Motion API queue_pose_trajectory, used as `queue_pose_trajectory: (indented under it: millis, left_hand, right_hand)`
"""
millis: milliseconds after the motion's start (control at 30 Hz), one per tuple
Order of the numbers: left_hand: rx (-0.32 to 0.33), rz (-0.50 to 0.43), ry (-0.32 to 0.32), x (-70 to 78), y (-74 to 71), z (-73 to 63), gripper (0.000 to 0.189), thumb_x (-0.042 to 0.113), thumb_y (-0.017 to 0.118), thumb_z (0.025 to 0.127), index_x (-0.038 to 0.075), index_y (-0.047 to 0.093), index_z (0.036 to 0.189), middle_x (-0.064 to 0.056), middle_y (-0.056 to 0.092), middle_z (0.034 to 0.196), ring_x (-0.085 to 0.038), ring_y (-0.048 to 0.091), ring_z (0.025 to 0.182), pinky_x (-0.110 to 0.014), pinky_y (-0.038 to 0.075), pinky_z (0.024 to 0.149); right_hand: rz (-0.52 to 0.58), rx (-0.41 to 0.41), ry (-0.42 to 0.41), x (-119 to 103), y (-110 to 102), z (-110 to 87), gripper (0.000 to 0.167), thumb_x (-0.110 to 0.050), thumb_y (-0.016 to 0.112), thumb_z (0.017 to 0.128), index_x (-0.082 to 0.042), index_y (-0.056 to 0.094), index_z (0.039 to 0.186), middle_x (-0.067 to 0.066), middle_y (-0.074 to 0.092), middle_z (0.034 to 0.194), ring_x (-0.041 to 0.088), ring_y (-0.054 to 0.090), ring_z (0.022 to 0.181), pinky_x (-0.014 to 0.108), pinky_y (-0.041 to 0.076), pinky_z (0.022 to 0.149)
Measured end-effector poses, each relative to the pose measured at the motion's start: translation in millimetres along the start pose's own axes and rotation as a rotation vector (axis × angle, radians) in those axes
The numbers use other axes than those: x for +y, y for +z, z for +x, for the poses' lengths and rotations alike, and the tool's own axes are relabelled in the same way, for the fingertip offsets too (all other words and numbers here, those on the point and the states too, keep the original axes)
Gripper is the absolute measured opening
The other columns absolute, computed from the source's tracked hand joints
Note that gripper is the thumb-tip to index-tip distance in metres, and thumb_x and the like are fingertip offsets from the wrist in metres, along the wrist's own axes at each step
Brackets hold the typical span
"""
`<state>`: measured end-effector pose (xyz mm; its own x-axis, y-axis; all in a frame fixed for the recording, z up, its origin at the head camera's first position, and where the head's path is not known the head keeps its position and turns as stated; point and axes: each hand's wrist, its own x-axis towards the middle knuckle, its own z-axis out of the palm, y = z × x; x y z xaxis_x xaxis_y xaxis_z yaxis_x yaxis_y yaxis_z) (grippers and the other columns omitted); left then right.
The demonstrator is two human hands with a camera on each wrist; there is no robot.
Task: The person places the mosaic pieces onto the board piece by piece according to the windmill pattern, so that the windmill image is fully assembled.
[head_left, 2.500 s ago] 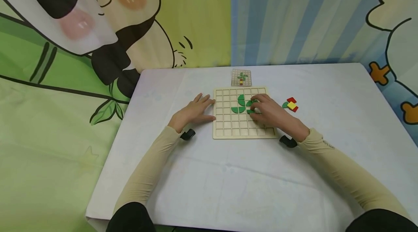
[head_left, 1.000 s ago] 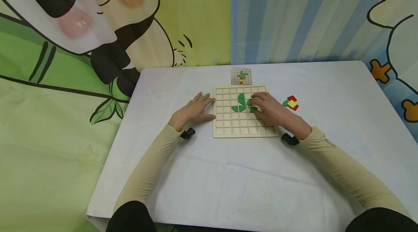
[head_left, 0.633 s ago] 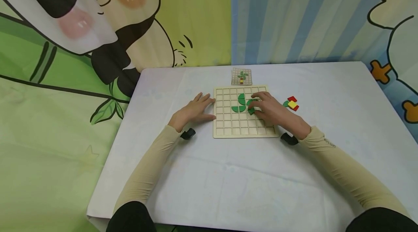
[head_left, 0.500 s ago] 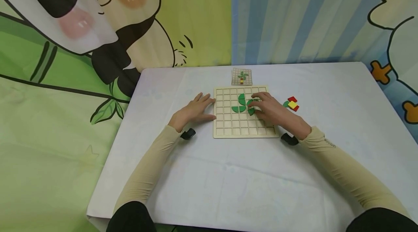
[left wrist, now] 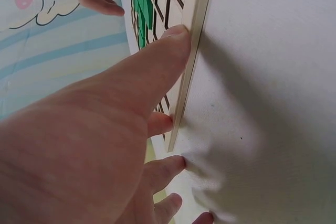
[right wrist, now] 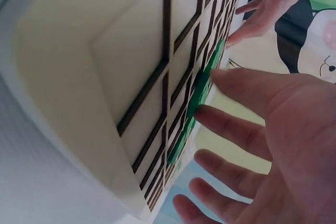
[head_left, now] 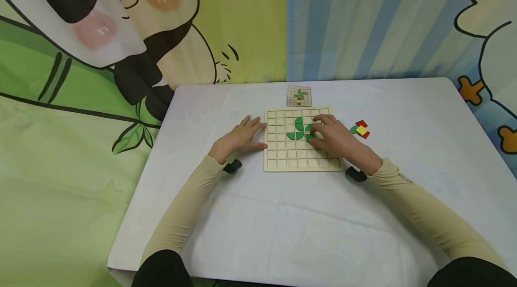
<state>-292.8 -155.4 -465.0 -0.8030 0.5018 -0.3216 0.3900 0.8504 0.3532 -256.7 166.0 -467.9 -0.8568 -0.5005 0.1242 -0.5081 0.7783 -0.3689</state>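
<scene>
My left hand (head_left: 239, 138) lies at the left edge of a pale wooden grid board (head_left: 278, 163), fingers spread. Its thumb (left wrist: 176, 38) touches the board's edge in the left wrist view. Over the board's right half, my right hand (head_left: 333, 136) has thumb and index finger at a green quarter-circle piece (head_left: 308, 137), which they pinch low on the grid. In the right wrist view, green pieces (right wrist: 201, 85) show between the thumb and index tips; the other fingers hang loosely bent. Left of that hand sit several green quarter-circle pieces (head_left: 299, 135) on the grid, one partly hidden by the fingers.
Behind the board lies a small pattern card (head_left: 299, 95) showing green, red and yellow shapes. Right of the board, a loose pile holds a yellow piece (head_left: 361, 130), red pieces (head_left: 361, 123) and a green one (head_left: 353, 130). A white cloth (head_left: 282, 224) covers the table.
The green piece under my right fingers has turned and now sits further under the fingertips. My right hand has shifted slightly toward me. The left hand stays in place.
</scene>
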Motion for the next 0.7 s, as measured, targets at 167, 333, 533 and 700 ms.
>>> queue_pose_trajectory:
  millis: [167,333,533,700]
  left_hand:
    - [0.001,0.005,-0.008,0.8,0.4,0.8,0.080,0.054,0.062,0.095,0.022,0.028,0.160,-0.010,0.011,0.170,-0.035,-0.004,0.158,-0.060,0.015,0.124]
    - [-0.004,0.003,-0.014,0.6,1.1,1.7,0.080,0.055,0.062,0.095,0.023,0.027,0.160,-0.009,0.011,0.170,-0.035,-0.004,0.158,-0.060,0.015,0.125]
    - [-0.010,0.014,-0.013,0.1,1.5,2.5,0.081,0.057,0.061,0.095,0.024,0.026,0.160,-0.008,0.010,0.171,-0.035,-0.005,0.158,-0.059,0.015,0.125]
    - [-0.010,0.012,-0.017,-0.1,1.4,2.7,0.081,0.057,0.061,0.095,0.024,0.026,0.160,-0.008,0.010,0.171,-0.034,-0.005,0.158,-0.059,0.015,0.125]
  right_hand:
    - [-0.011,0.009,0.060,-2,7,3.2,0.029,-0.037,0.076,0.090,-0.009,0.070,0.096,0.021,0.053,0.139,0.042,0.044,0.133,0.062,0.042,0.103]
    - [-0.065,0.061,0.105,-8,15,5.3,0.030,-0.037,0.073,0.092,-0.008,0.066,0.092,0.020,0.056,0.134,0.042,0.046,0.129,0.063,0.042,0.097]
    - [-0.038,0.064,0.128,-13,14,-0.9,0.021,-0.027,0.070,0.094,-0.007,0.070,0.098,0.020,0.055,0.134,0.043,0.044,0.131,0.065,0.038,0.100]
    - [0.011,0.019,0.086,-8,7,-5.9,0.018,-0.019,0.070,0.095,-0.010,0.073,0.110,0.020,0.052,0.141,0.042,0.039,0.138,0.068,0.033,0.104]
